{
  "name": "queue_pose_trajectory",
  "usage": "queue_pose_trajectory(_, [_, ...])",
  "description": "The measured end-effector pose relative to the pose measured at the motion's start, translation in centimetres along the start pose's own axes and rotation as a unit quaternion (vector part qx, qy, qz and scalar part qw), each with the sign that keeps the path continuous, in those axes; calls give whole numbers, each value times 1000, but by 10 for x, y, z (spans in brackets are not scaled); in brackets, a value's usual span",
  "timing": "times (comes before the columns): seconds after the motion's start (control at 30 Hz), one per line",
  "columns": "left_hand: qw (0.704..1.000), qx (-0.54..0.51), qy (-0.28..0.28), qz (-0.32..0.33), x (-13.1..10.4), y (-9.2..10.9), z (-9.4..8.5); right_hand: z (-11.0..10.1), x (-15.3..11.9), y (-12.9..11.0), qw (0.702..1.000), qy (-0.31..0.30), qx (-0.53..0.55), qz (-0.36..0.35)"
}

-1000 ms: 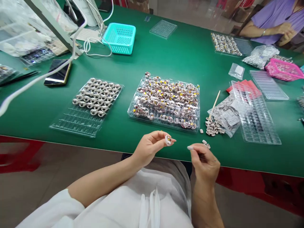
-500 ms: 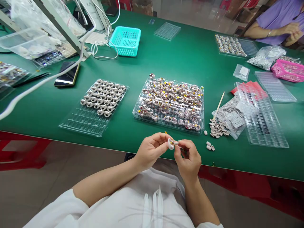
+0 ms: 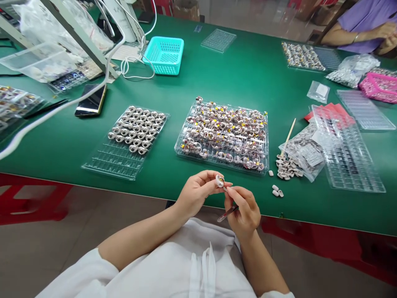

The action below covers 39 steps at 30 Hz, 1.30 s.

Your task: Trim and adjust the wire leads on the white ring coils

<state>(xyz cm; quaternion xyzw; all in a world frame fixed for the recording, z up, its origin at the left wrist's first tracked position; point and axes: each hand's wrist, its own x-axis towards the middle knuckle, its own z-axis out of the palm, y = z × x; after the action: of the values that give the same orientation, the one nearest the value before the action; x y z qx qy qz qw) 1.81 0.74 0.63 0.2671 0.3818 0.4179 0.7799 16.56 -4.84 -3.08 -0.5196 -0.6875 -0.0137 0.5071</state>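
Note:
Near the table's front edge, my left hand [image 3: 196,192] pinches a small white ring-shaped piece [image 3: 219,181] with a bit of yellow and dark inside it. My right hand [image 3: 245,209] is closed beside it, its fingertips at the piece's lower right side. A thin dark tool [image 3: 228,213], like tweezers, sticks out to the left from under my right fingers. Beyond my hands lies a clear tray [image 3: 221,159] full of similar white pieces with yellow and red bits. Another clear tray [image 3: 113,163], to the left, holds rows of white pieces in its upper part.
Loose white caps [image 3: 288,169] lie right of my hands, by a bag of pieces [image 3: 302,149], a wooden stick [image 3: 290,131] and empty clear trays [image 3: 356,165]. A turquoise basket [image 3: 164,56], phone [image 3: 90,100] and white cable are at left. A person in purple [image 3: 366,25] sits far right.
My hands have shifted slightly, and the white ring piece has turned and moved a little left and up. The dark tool now shows below my right fingers. The view has shifted slightly.

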Motion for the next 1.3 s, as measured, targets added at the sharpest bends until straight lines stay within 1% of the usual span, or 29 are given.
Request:
queue_pose_trajectory(0.07, [1000,1,-7,0,0,0,-1,-1,0,-3,999,0,25,22])
queue_pose_trajectory(0.1, [1000,6,-12,1,0,1,-2,-3,0,-4,998,-4,45,46])
queue_pose_trajectory(0.17, [999,27,-20,7,0,1,-3,-7,3,-7,987,-13,104,119])
queue_pose_trajectory(0.27, [997,75,-21,29,-2,4,-3,-12,11,-9,947,-40,224,228])
queue_pose_trajectory(0.37, [991,118,-22,67,-3,7,0,-13,19,-7,901,-64,330,274])
queue_pose_trajectory(0.47, [982,156,-33,100,-5,7,0,-10,23,-5,875,-66,381,291])
queue_pose_trajectory(0.57, [973,192,-48,122,-6,6,-3,-9,22,-5,865,-67,391,309])
queue_pose_trajectory(0.67, [960,235,-49,145,-7,5,-6,-9,20,-5,856,-70,401,318])
queue_pose_trajectory(0.83, [933,304,-33,189,-8,6,-8,-7,19,-4,849,-66,414,322])
queue_pose_trajectory(1.0, [897,368,-26,244,-8,7,-9,-4,18,-3,846,-56,415,331])
queue_pose_trajectory(1.13, [874,395,-28,281,-9,6,-9,-2,18,-3,837,-53,418,348])
queue_pose_trajectory(1.3, [852,409,-27,325,-8,6,-9,-1,17,-3,834,-49,416,358])
